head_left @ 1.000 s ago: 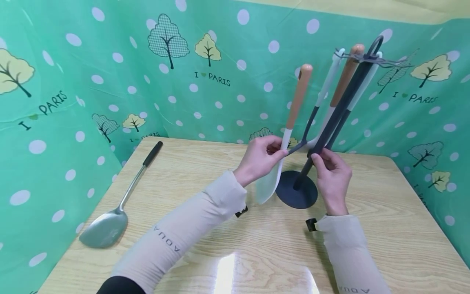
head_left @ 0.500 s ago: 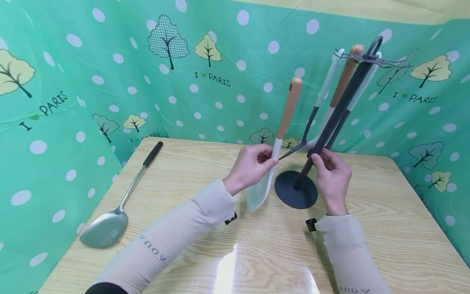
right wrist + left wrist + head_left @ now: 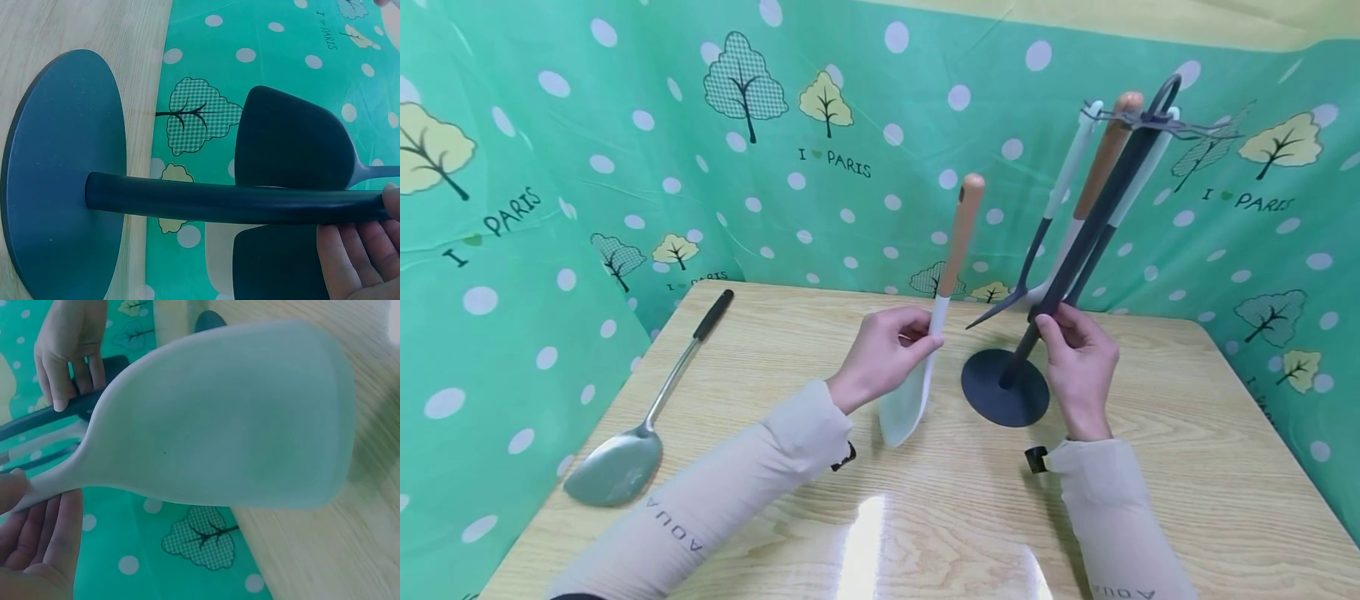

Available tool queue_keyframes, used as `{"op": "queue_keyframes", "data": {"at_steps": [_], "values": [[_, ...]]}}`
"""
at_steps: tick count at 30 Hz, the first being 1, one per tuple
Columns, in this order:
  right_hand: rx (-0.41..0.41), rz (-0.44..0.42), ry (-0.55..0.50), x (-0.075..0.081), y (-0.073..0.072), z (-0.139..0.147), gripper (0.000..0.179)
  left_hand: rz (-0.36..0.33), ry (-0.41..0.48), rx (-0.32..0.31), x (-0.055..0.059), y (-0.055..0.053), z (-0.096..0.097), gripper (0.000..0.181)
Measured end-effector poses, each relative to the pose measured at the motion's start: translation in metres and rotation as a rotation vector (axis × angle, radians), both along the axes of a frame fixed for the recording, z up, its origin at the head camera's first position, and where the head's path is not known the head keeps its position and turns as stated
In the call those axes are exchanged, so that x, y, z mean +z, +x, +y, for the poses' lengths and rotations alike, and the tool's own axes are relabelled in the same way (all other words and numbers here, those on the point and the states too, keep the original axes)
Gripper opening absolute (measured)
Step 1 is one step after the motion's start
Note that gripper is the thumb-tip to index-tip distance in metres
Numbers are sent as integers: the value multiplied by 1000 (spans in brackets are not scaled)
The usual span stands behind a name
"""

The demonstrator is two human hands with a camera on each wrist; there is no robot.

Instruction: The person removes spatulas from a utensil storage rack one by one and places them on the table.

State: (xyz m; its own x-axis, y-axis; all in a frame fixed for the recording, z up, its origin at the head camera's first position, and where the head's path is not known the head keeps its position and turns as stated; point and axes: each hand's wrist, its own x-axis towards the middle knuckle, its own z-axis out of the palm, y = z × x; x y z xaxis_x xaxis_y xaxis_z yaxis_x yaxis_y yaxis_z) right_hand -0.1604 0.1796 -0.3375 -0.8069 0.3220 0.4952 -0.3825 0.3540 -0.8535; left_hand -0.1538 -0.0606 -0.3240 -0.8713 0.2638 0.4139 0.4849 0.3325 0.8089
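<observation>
My left hand (image 3: pixel 880 354) pinches a spatula (image 3: pixel 960 242) by its white neck, thumb and fingertips meeting on it. The spatula has a brown wooden handle pointing up and a broad pale head (image 3: pixel 231 419) hanging low over the table. My right hand (image 3: pixel 1084 367) grips the black post of a utensil stand (image 3: pixel 1078 229), thumb in front and fingers behind. The stand leans to the right, round base (image 3: pixel 62 181) toward the left. From its top rack hang two utensils with light green handles and a brown-handled one. Black spatula heads (image 3: pixel 297 140) show beside the post.
A metal wok turner (image 3: pixel 613 467) with a black handle lies on the left of the wooden table (image 3: pixel 955 533). Green patterned cloth (image 3: pixel 850 217) hangs behind the table and on both sides. A black strap piece (image 3: pixel 1036 459) sits at the right wrist.
My left hand has moved left and toward me with the spatula, widening the distance from the stand. My right hand and the stand have stayed put.
</observation>
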Motion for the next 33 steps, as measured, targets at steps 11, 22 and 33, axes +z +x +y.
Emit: {"op": "queue_keyframes", "data": {"at_steps": [11, 22, 33], "values": [[4, -15, 1, -1, 0, 0, 26, 2, -20, 31, -1, 8, -26, 9], [1, -11, -3, -1, 0, -1, 26, -24, -61, 92, -5, 15, -53, 10], [3, -27, -15, -3, -1, 1, 27, -10, -95, 123, -2, 18, -70, 10]]}}
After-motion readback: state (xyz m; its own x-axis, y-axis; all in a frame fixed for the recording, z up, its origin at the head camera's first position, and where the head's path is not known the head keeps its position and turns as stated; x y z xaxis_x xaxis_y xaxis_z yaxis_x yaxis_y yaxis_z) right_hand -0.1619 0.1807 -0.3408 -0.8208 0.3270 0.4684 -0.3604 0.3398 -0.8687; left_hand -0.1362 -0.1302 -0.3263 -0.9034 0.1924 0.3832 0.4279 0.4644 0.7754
